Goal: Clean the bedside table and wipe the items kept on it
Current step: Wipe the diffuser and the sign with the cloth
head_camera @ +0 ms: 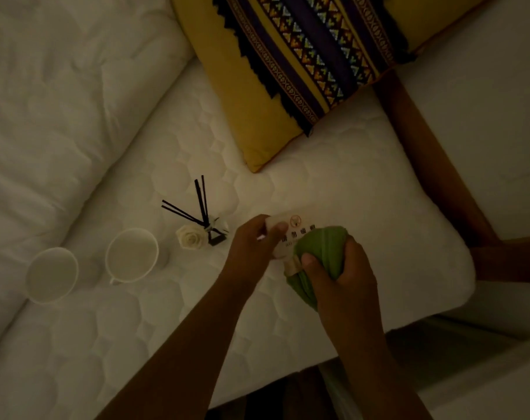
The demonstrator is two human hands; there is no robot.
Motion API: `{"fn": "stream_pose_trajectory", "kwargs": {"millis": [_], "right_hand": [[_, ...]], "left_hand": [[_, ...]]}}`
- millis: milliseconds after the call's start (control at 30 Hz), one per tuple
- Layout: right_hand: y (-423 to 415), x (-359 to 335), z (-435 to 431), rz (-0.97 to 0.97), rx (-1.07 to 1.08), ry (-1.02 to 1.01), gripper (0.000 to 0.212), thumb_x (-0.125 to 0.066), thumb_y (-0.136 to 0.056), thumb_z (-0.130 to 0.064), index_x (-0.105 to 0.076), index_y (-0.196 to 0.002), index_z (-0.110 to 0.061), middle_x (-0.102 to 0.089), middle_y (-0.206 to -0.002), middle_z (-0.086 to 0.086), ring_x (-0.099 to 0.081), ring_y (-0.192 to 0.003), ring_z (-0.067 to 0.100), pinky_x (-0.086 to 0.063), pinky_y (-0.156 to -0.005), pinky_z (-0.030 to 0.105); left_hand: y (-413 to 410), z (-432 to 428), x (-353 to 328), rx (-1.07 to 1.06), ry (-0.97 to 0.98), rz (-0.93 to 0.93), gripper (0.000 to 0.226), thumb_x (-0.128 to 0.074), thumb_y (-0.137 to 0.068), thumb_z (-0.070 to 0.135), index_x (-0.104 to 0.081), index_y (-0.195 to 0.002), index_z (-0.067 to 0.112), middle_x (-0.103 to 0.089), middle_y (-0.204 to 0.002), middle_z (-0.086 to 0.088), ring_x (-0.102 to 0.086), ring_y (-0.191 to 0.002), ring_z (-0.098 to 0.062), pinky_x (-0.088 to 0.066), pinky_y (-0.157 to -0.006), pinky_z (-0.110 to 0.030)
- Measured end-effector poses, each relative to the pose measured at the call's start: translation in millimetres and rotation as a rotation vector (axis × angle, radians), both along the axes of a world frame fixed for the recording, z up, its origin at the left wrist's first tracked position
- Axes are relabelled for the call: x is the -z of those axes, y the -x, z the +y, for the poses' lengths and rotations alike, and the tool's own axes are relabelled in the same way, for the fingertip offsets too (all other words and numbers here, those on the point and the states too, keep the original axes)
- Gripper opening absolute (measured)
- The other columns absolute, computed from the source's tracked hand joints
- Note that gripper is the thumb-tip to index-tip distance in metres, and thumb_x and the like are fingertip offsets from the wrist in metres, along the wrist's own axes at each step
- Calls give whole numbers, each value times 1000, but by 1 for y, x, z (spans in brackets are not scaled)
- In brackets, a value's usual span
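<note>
Left grip (254,247) holds a card (291,224) over a dim, seemingly quilted mattress (348,192).

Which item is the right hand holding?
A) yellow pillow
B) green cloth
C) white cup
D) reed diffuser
B: the right hand grips the bunched green cloth and presses it against the white card, which the left hand pinches.

green cloth (321,256); yellow pillow (257,116), purple geometric band; white cups (132,256).
</note>
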State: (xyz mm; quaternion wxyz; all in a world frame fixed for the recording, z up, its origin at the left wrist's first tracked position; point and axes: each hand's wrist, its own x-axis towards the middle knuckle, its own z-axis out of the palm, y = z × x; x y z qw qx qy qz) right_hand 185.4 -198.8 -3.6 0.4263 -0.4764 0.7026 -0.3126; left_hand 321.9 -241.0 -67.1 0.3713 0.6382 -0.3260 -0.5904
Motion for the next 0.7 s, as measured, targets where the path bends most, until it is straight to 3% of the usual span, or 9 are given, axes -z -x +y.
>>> {"fn": "stream_pose_trajectory", "kwargs": {"millis": [167, 200, 267, 333, 367, 433, 500, 600, 700], "right_hand": [[-32, -3, 4, 185, -91, 219, 33, -65, -87, -29, -49, -116, -24, -54, -110, -5, -53, -100, 3, -41, -86, 5], [-40, -3, 6, 210, -97, 237, 38, -64, -88, -30, -47, -121, -21, -55, -117, -1, -53, -111, 10, -41, -95, 12], [-56, -3, 11, 286, -113, 275, 49, -60, -91, -36, -37, -131, -18, -52, -135, 11, -44, -132, 27, -34, -112, 42], [-70, -5, 14, 344, -152, 316, 52, -51, -91, -44, -32, -133, -19, -48, -142, 12, -34, -140, 31, -21, -115, 55], [-76, -6, 16, 346, -168, 319, 52, -48, -91, -47, -32, -133, -19, -48, -141, 13, -35, -139, 32, -23, -114, 56], [-83, -6, 19, 330, -169, 336, 51, -45, -91, -49, -36, -129, -17, -53, -132, 15, -47, -128, 33, -41, -105, 50], [-86, -6, 19, 319, -138, 375, 45, -48, -92, -47, -43, -121, -13, -55, -117, 12, -55, -108, 22, -51, -88, 31], [-83, -8, 11, 298, -41, 400, 34, -52, -92, -42, -47, -111, -15, -51, -107, 5, -51, -85, -1, -46, -69, 4], [-75, -9, 5, 260, 32, 406, 26, -59, -90, -34, -51, -102, -12, -52, -100, 3, -55, -81, -2, -43, -69, 0]], "left_hand": [[-7, 36, -35, -65, -8, 259, 30, -47, -99, 32, -71, -109, 15, -74, -98, -9, -71, -91, -24, -57, -70, -30], [-9, 42, -43, -74, -9, 270, 33, -45, -99, 35, -71, -108, 16, -75, -95, -8, -72, -88, -22, -57, -69, -28], [-15, 52, -55, -89, -1, 249, 42, -42, -98, 42, -71, -103, 12, -73, -85, -8, -70, -79, -20, -55, -65, -27], [-24, 60, -66, -104, 24, 198, 50, -38, -96, 46, -68, -98, 6, -69, -83, -19, -67, -76, -28, -56, -65, -39], [-30, 63, -70, -120, 45, 167, 52, -37, -96, 45, -65, -96, 2, -66, -85, -26, -65, -77, -34, -54, -69, -48], [-38, 64, -78, -155, 95, 104, 49, -37, -100, 36, -61, -92, -5, -60, -87, -33, -61, -73, -36, -53, -70, -51], [-45, 67, -82, -180, 130, 72, 43, -39, -101, 29, -60, -90, -6, -60, -86, -31, -60, -72, -31, -54, -67, -42], [-53, 75, -79, -197, 107, 48, 38, -39, -100, 33, -66, -89, 9, -68, -78, -5, -65, -72, -14, -55, -68, -28], [-59, 86, -77, -189, 61, 81, 39, -38, -100, 36, -68, -88, 15, -72, -81, -2, -69, -76, -15, -58, -74, -32]]}}
